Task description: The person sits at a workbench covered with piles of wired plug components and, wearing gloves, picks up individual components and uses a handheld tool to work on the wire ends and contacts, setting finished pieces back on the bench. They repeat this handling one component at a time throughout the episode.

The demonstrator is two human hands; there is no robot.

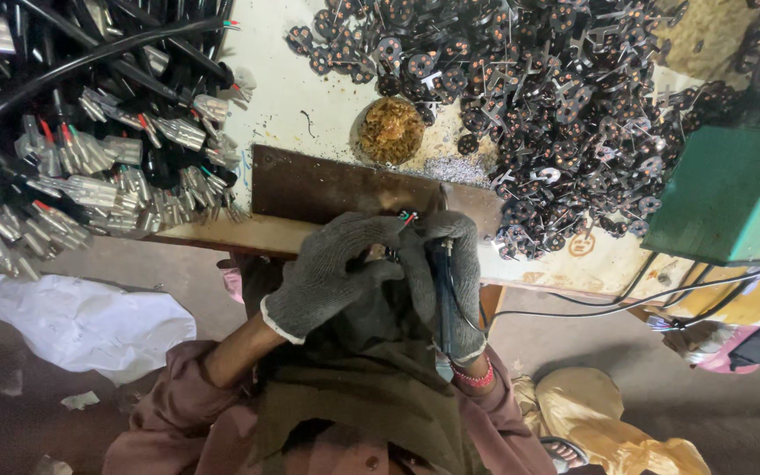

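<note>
Where the dark wooden board [327, 189] meets the edge of the pale workbench [292, 97], the person's two hands, both in grey knitted gloves, come together over a small part. The left hand [332, 273] is clenched around a small piece with red and green wire ends [408, 218] that stick out above the fingers; the piece itself is mostly hidden by the glove. The right hand [455, 281] grips a slim dark pen-shaped tool with a blue handle [443, 290], held upright with its tip close beside the wire ends. A thin black cord [573, 310] runs from this hand toward the green metal box [732, 193] on the right of the bench. Behind the board sits a small round dish of brownish-yellow crumbly material [391, 130]. A heap of small black round parts with copper dots [538, 97] covers the bench to the right, and a pile of black cables with silvery metal plug ends [90, 149] lies on the left.
</note>
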